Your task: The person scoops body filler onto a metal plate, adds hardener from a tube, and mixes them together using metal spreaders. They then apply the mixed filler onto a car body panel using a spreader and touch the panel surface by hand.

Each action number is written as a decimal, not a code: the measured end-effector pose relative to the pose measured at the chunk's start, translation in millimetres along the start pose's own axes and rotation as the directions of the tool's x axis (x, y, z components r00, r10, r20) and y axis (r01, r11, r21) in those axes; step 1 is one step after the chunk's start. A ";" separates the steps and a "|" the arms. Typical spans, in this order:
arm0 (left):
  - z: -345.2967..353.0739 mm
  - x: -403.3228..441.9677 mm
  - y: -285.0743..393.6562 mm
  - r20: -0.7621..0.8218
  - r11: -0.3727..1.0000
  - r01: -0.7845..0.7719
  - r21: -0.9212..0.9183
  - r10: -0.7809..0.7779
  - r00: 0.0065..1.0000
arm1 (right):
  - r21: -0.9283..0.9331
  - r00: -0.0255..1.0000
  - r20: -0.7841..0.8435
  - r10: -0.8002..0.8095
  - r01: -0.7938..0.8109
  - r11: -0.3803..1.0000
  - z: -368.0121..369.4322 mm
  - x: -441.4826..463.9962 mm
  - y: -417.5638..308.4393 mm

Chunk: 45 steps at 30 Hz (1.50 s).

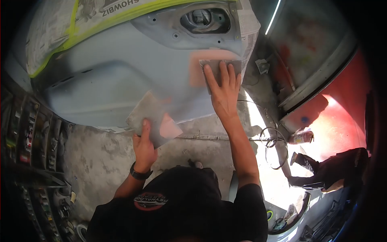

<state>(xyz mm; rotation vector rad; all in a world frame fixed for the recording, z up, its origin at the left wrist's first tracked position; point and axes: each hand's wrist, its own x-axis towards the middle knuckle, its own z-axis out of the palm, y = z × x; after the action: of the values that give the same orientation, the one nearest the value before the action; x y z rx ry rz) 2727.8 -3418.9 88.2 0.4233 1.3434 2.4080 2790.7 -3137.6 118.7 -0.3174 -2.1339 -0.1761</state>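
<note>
My left hand (144, 153), with a dark wristband, pinches a worn grey sheet (148, 109) that looks like sandpaper, thumb on top. A pinkish-orange piece (171, 127) shows at that sheet's right edge; whether it is separate I cannot tell. My right hand (225, 90) presses a smaller dark grey sandpaper sheet (207, 67) against the car body panel (161, 68), its fingers spread along the sheet. Around this sheet lies a pinkish-orange patch (195, 72) on the grey panel. Above it is an oval opening (205, 21) in the panel.
Newspaper (52, 30) edged with yellow-green tape (71, 42) covers part of the car. Shelves (28, 137) with small items stand at left. A hose (276, 151) coils on the floor (100, 157). Another person (342, 167) is low at right, near a red panel (338, 117).
</note>
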 end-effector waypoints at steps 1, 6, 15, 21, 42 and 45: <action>-1.9 -0.2 0.5 -0.002 1.000 -0.018 0.004 0.018 1.000 | -0.014 1.000 -0.008 -0.005 0.005 1.000 1.9 3.4 0.6; -5.0 0.3 2.0 -0.039 1.000 -0.010 -0.014 0.010 0.999 | -0.058 0.999 -0.039 -0.024 0.021 0.998 8.6 10.7 2.7; 4.0 10.8 6.7 0.002 0.999 -0.013 -0.033 0.013 1.000 | -0.089 0.999 -0.046 -0.030 0.025 0.996 12.6 20.8 6.7; 13.9 13.5 10.0 -0.040 0.998 0.002 -0.065 -0.005 0.999 | -0.110 0.997 -0.069 -0.030 0.023 0.994 20.6 24.5 6.4; 2.4 18.2 -2.9 0.000 1.000 0.016 -0.013 -0.016 1.000 | -0.047 1.000 0.029 0.009 -0.008 0.999 5.2 -13.3 2.6; 4.5 16.3 1.1 -0.017 1.000 0.009 -0.008 -0.009 1.000 | -0.054 0.998 -0.015 0.065 -0.066 0.996 0.2 -3.1 2.3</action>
<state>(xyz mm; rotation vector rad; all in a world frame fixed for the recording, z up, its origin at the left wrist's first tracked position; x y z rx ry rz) 2715.0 -3408.8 92.9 0.3947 1.3392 2.4141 2792.9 -3135.9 116.0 -0.4166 -2.1048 -0.1979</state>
